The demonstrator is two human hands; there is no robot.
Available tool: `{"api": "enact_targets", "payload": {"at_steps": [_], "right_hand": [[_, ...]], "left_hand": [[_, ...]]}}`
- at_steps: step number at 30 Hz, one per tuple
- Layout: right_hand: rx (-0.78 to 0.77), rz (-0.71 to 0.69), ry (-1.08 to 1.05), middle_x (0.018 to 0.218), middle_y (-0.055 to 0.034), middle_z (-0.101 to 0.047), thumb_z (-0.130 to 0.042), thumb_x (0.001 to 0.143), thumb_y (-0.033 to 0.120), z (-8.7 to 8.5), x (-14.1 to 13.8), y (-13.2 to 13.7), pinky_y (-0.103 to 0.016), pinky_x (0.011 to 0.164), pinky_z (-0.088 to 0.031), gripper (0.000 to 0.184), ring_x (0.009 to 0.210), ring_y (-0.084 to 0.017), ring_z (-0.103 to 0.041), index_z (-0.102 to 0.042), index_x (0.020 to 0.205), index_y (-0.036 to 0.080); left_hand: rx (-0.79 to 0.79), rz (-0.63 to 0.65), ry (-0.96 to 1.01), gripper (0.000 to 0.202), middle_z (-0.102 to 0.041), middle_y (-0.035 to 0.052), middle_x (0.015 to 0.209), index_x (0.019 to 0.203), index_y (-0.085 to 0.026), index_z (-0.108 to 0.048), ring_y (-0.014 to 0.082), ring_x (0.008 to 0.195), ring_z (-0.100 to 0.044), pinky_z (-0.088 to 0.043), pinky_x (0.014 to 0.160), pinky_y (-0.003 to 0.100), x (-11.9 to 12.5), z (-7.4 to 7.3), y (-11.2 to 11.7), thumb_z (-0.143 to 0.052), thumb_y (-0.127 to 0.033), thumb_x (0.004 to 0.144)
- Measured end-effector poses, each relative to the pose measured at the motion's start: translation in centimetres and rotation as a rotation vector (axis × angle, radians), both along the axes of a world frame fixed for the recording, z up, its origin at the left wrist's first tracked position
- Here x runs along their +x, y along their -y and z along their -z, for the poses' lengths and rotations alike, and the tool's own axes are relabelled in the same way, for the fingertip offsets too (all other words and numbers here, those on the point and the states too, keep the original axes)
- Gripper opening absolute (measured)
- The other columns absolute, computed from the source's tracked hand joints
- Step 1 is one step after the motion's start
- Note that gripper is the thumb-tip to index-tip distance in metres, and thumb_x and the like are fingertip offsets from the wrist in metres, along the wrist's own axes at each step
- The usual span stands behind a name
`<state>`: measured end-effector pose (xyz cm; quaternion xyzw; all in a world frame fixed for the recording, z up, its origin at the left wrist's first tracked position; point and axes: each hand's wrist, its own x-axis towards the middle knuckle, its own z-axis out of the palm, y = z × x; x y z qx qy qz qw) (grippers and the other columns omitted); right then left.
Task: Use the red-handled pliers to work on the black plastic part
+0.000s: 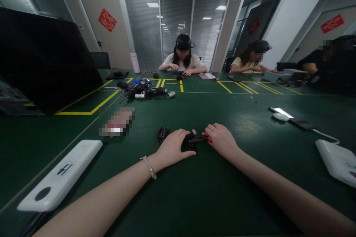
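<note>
Near the middle of the green table, my left hand (175,143) grips a small black part (188,144) between thumb and fingers, partly hidden by the hand. My right hand (222,139) is closed around the red handles of a pair of pliers (198,139). The dark jaws of the pliers point left and meet the black part; whether they bite on it I cannot tell. Just left of my left hand lies another small black ribbed piece (162,134). A tiny pale scrap (194,132) rests behind the black part.
A long white device (62,174) lies at left, with a blurred pinkish object (118,121) beyond it. A heap of black cables and tools (141,90) sits farther back. At right are a phone (294,118) and a white power bank (338,161). Several people sit across the table.
</note>
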<state>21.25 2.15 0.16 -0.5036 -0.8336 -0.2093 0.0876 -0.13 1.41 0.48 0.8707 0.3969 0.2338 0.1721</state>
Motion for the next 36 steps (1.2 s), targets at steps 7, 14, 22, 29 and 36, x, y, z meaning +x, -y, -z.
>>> {"api": "enact_targets", "payload": {"at_steps": [7,14,22,29,36], "right_hand": [[-0.007,-0.008,-0.011,0.086,-0.0056,-0.058,-0.053,0.071,0.017,0.19,0.28,-0.22,-0.032,0.072,-0.038,0.013,0.078,-0.018,-0.049,-0.057,0.083,0.016],[0.014,-0.010,0.009,0.085,-0.0059,-0.058,-0.051,0.071,0.014,0.06,0.14,-0.27,-0.031,0.071,-0.037,0.012,0.079,-0.019,-0.048,-0.057,0.081,0.016],[0.018,0.005,0.001,0.088,-0.0059,-0.058,-0.053,0.070,0.015,0.19,0.17,-0.18,-0.033,0.073,-0.037,0.015,0.081,-0.019,-0.048,-0.057,0.085,0.015],[0.019,-0.008,0.001,0.087,-0.0063,-0.058,-0.053,0.071,0.017,0.15,0.12,-0.26,-0.033,0.073,-0.037,0.013,0.080,-0.019,-0.048,-0.056,0.083,0.015],[0.010,-0.002,0.001,0.088,-0.0062,-0.057,-0.054,0.070,0.017,0.29,0.17,-0.33,-0.033,0.073,-0.037,0.015,0.080,-0.019,-0.048,-0.056,0.084,0.015]], "left_hand": [[0.014,0.009,0.001,0.055,-0.050,0.0064,0.108,0.111,-0.021,-0.043,0.0236,0.097,-0.050,-0.040,0.082,0.038,-0.13,0.27,-0.07,-0.059,-0.050,0.067],[0.019,-0.003,-0.011,0.055,-0.050,0.0070,0.107,0.111,-0.021,-0.044,0.0247,0.097,-0.050,-0.040,0.082,0.039,-0.02,0.30,-0.10,-0.059,-0.051,0.066],[0.000,-0.006,-0.007,0.054,-0.050,0.0068,0.109,0.111,-0.022,-0.044,0.0246,0.097,-0.050,-0.040,0.083,0.039,-0.04,-0.09,0.12,-0.059,-0.049,0.067],[-0.015,-0.008,-0.012,0.054,-0.050,0.0065,0.107,0.111,-0.022,-0.044,0.0246,0.096,-0.050,-0.041,0.081,0.039,-0.04,-0.18,0.10,-0.060,-0.049,0.067],[0.006,-0.003,-0.007,0.054,-0.050,0.0058,0.107,0.112,-0.022,-0.043,0.0230,0.096,-0.050,-0.041,0.081,0.037,-0.05,0.06,0.02,-0.058,-0.049,0.068]]}}
